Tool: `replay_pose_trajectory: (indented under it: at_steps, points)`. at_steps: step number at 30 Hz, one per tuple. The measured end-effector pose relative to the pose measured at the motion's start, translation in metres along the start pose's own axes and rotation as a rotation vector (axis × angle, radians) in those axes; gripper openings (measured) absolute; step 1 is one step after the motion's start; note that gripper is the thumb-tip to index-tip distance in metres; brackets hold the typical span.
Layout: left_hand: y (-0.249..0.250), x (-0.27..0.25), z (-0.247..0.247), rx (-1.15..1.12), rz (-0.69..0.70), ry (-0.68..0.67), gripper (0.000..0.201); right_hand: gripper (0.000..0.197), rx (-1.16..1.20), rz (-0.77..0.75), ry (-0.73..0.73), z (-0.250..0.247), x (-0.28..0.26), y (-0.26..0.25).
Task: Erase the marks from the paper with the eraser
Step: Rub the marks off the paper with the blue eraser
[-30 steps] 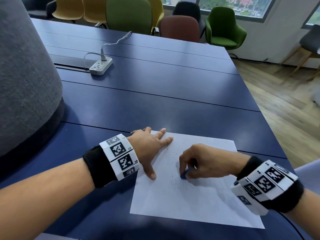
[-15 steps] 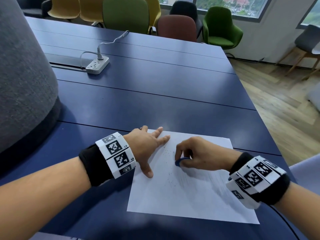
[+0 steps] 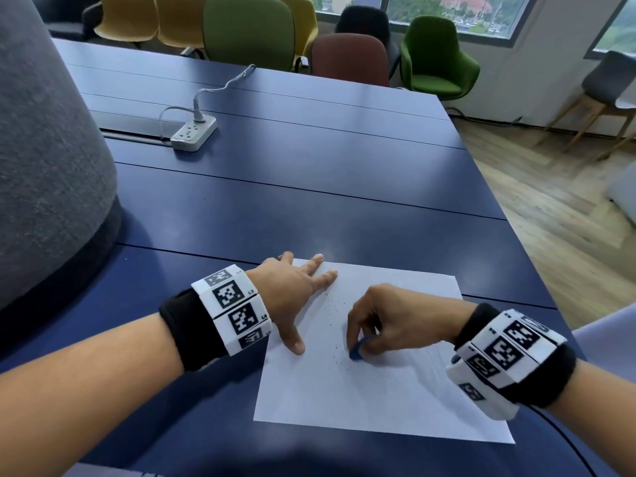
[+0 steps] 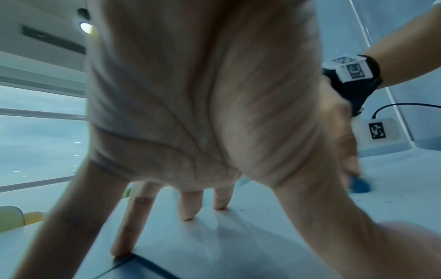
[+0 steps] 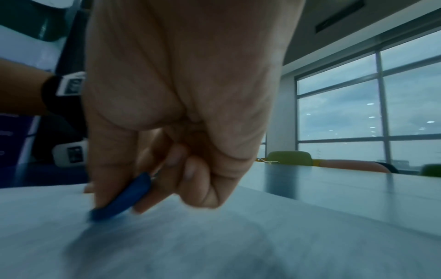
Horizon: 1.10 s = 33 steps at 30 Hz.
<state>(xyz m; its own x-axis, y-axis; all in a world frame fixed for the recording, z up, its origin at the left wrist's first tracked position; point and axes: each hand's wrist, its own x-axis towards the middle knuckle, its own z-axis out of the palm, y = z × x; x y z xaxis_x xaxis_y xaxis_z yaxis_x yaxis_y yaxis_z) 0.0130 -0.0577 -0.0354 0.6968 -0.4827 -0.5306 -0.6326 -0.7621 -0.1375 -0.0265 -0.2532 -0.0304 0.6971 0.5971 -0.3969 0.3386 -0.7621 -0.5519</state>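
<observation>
Pinching eraser (image 3: 356, 350), right hand (image 3: 389, 318) rubs paper (image 3: 361, 401); left hand (image 3: 292, 297) splayed flat.

The paper (image 3: 361, 394) is matt white and smooth, the worktop (image 3: 309, 215) a faintly sheened dark-blue laminate, the blue eraser (image 3: 356, 351) seemingly dull rubber, though blurred.

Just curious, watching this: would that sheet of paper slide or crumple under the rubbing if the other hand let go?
Probably. The paper looks like a single thin, floppy sheet on a smooth blue table, so it would likely skid. The left hand presses spread fingers on its edge while the right hand rubs the blue eraser, which might otherwise wrinkle it.
</observation>
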Motion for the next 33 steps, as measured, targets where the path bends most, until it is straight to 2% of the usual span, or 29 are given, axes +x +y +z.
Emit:
replay_pose_trajectory:
  at_steps: [2, 3, 7, 8, 11, 12, 16, 17, 20, 21, 24, 25, 29, 30, 33]
  points:
    - [-0.001, 0.000, 0.000, -0.004, -0.001, -0.003, 0.130, 0.009, 0.043, 0.039, 0.165, -0.001, 0.002, 0.007]
    - [-0.001, 0.000, 0.001, -0.006, -0.001, -0.001, 0.130, 0.009, 0.058, 0.047, 0.184, 0.000, -0.001, 0.008]
    - [-0.001, 0.000, 0.000, -0.010, 0.003, -0.001, 0.130, 0.012, 0.015, 0.027, -0.070, 0.006, -0.012, -0.005]
    - [-0.001, 0.000, 0.000, -0.012, 0.004, -0.005, 0.130, 0.012, -0.001, 0.035, -0.062, 0.005, -0.011, -0.006]
    - [-0.002, 0.000, 0.000, -0.012, 0.005, -0.010, 0.130, 0.009, -0.006, 0.079, 0.156, 0.002, -0.005, 0.001]
    - [-0.002, 0.000, 0.000, -0.014, 0.005, -0.008, 0.129, 0.008, 0.009, 0.082, 0.174, 0.003, -0.006, 0.002]
    - [-0.001, 0.000, 0.001, -0.019, 0.004, -0.006, 0.130, 0.012, 0.008, 0.049, -0.039, 0.009, -0.016, -0.009]
    - [-0.001, 0.000, 0.001, -0.017, 0.005, -0.007, 0.130, 0.013, -0.007, 0.057, -0.017, 0.007, -0.013, -0.008]
    - [-0.001, 0.001, 0.001, -0.016, 0.006, -0.007, 0.130, 0.009, -0.014, 0.098, 0.176, 0.003, -0.005, -0.001]
    - [-0.001, 0.001, 0.001, -0.018, 0.005, -0.009, 0.129, 0.008, -0.007, 0.099, 0.171, 0.005, -0.006, -0.001]
    - [0.000, 0.001, 0.002, -0.018, 0.005, -0.007, 0.130, 0.009, -0.020, 0.065, -0.037, 0.009, -0.013, -0.011]
    - [0.000, 0.000, 0.001, -0.017, 0.005, -0.008, 0.130, 0.009, -0.027, 0.069, -0.058, 0.008, -0.014, -0.013]
    - [0.000, 0.001, 0.000, -0.014, 0.007, -0.016, 0.130, 0.006, -0.014, 0.140, 0.130, 0.003, -0.009, -0.002]
    - [0.000, 0.001, 0.000, -0.019, 0.007, -0.017, 0.130, 0.005, -0.002, 0.142, 0.115, 0.004, -0.011, -0.001]
    - [0.000, 0.000, 0.000, -0.021, 0.002, -0.016, 0.130, 0.008, 0.016, 0.125, -0.048, 0.008, -0.019, -0.007]
